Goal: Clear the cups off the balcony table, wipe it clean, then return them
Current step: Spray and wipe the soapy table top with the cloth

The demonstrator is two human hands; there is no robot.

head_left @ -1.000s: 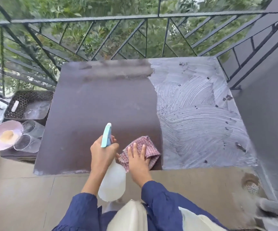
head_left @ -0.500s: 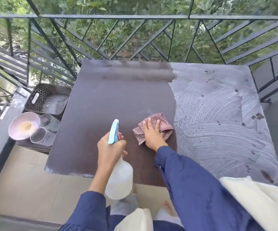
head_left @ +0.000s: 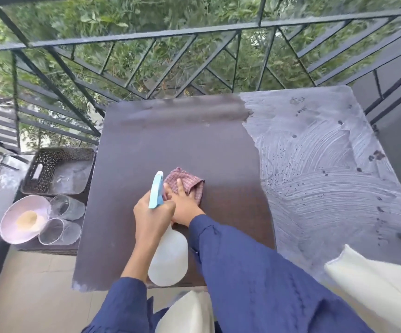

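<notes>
- Right hand (head_left: 182, 203) presses flat, fingers straight, on the cloth (head_left: 190, 182) in the middle of the table (head_left: 170, 140).
- Left hand (head_left: 152, 213) grips the spray bottle (head_left: 168, 255), held above the near edge.
- Cups (head_left: 66, 207) lie off the table, left of it, beside a bowl (head_left: 24, 222).
- Wiping is in hand, I judge; next the cloth must go right, over the streaked grey half.

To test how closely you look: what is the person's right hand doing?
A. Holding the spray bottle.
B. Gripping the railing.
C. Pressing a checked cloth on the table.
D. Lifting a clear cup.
C: the right hand lies flat on the checked cloth on the table, while the left hand grips the spray bottle.
</notes>
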